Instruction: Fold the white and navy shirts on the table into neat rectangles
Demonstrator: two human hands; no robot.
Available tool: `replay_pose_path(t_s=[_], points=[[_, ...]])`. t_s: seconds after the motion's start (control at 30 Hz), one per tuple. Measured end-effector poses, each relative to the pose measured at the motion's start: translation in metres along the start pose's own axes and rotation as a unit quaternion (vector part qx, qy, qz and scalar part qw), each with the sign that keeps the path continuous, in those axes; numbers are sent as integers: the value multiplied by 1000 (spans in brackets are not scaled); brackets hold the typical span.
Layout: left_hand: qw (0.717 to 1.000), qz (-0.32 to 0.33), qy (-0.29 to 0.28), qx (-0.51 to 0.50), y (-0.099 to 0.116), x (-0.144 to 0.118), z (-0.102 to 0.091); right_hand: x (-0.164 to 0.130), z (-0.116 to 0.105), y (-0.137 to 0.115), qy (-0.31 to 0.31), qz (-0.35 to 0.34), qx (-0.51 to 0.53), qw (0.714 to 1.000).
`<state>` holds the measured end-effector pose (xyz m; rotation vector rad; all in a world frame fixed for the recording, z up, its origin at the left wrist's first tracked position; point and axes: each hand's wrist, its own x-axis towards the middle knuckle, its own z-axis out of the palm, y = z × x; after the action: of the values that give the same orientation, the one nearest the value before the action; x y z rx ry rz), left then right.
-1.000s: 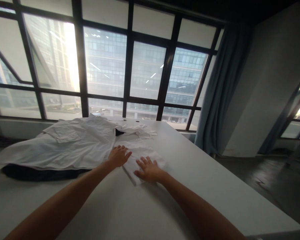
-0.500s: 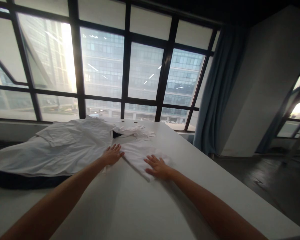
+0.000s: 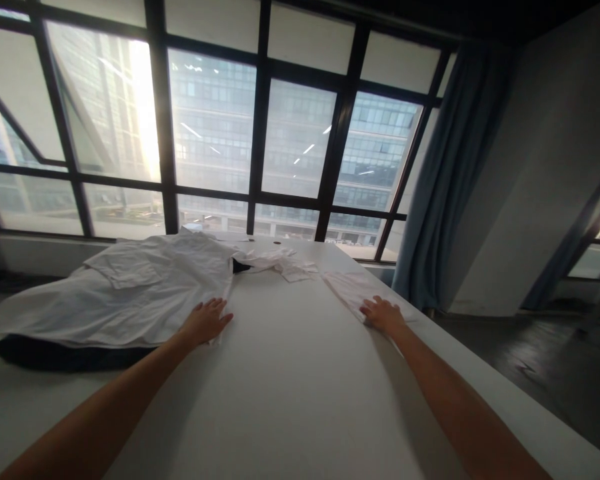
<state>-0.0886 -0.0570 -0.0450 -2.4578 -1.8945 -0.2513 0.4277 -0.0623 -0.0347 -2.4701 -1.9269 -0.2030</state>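
My left hand (image 3: 207,321) lies palm down, fingers extended, at the right edge of a spread white garment or large cloth (image 3: 170,293). Farther right, my right hand (image 3: 384,315) rests palm down on the near part of a flat white cloth piece (image 3: 347,287). Its fingers are slightly bent and a little apart. Beyond both hands lies a rumpled bunch of white cloth pieces (image 3: 293,263), touching the big cloth or close to it. A small black patch (image 3: 240,266) shows beside that bunch.
Everything lies on a white table (image 3: 280,393), whose right edge runs diagonally toward me. Dark fabric (image 3: 75,355) sticks out under the near edge of the large white cloth. Behind the table are black-framed windows (image 3: 207,127) and a blue curtain (image 3: 435,187).
My right hand and the white cloth piece have moved right across the table, away from the left hand. The left hand has shifted slightly left. The view has turned a little.
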Motion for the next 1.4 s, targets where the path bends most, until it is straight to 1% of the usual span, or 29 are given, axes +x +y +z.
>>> replay_pose_path(t_s=[0.1,0.17,0.33,0.4,0.5,0.53,0.57,0.63,0.7,0.73,0.77,0.83,0.93,1.0,1.07,1.13,1.2,1.23,1.27,1.3,1.33,1.37,1.4], points=[[1000,-1,8,8,1,1,2,0,8,-4,-40,41,40,998],[1000,-4,11,9,1,1,2,2,13,-4,-56,60,49,995],[1000,4,29,-1,0,0,3,16,16,13,-94,120,59,987],[1000,5,28,3,1,-2,0,22,15,22,-99,144,63,983],[1000,-3,29,13,7,-8,-11,25,17,29,-90,147,66,983],[999,-13,35,21,9,-11,-17,25,19,29,-76,142,61,985],[998,-26,44,34,10,-13,-22,23,21,29,-46,137,50,988],[995,-59,50,62,12,-16,-31,18,24,25,49,125,9,991],[993,-86,33,67,10,-18,-38,11,27,21,152,101,-36,982],[994,-94,19,60,8,-18,-40,8,27,18,189,88,-51,977],[994,-99,8,50,6,-18,-40,5,27,16,212,76,-61,972],[995,-98,1,33,2,-17,-40,1,26,13,231,68,-70,968],[994,-106,17,2,-2,-14,-39,-1,24,11,221,81,-77,969],[991,-116,58,-35,-3,-11,-44,0,23,10,220,79,-81,969],[982,-111,131,-79,-3,-10,-53,0,23,9,227,76,-82,967],[964,-63,227,-121,2,-13,-66,0,22,8,233,74,-81,966],[937,29,310,-157,14,-23,-78,-1,22,8,236,73,-79,966],[922,84,334,-177,24,-29,-82,-1,21,8,238,73,-78,965],[909,138,340,-199,35,-37,-85,-2,21,8,240,74,-77,965],[898,185,328,-227,49,-45,-85,-2,20,7,241,74,-74,965],[890,223,300,-260,64,-54,-83,-2,19,6,240,73,-70,965],[885,251,254,-299,79,-62,-81,-2,17,5,239,68,-65,966],[878,270,196,-344,94,-70,-77,-2,16,3,236,59,-61,968]])
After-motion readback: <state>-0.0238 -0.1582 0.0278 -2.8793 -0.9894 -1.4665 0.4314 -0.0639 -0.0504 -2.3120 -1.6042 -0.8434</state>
